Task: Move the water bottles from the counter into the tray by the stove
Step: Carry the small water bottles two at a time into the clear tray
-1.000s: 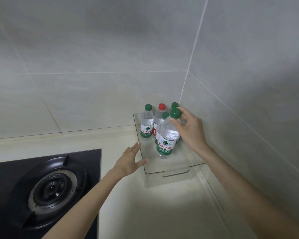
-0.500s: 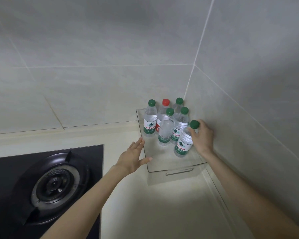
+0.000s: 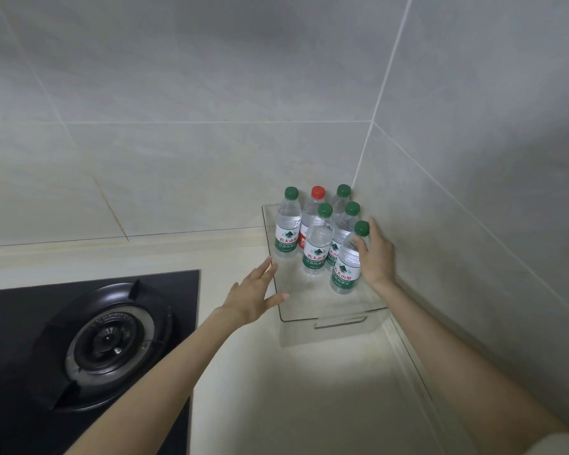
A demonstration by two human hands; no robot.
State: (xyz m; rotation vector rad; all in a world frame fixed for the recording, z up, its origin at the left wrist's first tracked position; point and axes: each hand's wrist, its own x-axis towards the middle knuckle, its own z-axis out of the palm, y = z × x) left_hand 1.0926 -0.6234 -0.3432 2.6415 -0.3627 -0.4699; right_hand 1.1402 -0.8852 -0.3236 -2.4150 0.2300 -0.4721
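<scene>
A clear plastic tray sits in the counter corner right of the stove. Several water bottles stand in it: green-capped ones and one red-capped bottle in the back row. The front-right green-capped bottle stands on the tray floor, and my right hand rests around its upper body, thumb in front, index finger raised beside the cap. My left hand is spread open against the tray's left rim, holding nothing.
A black gas stove with a round burner lies at the left. Tiled walls close the corner behind and right of the tray. Cream counter runs toward me in front of the tray.
My right hand carried the green-capped bottle from mid-air over the tray down to the front-right spot, where it now stands. My left hand stayed at the tray's left rim.
</scene>
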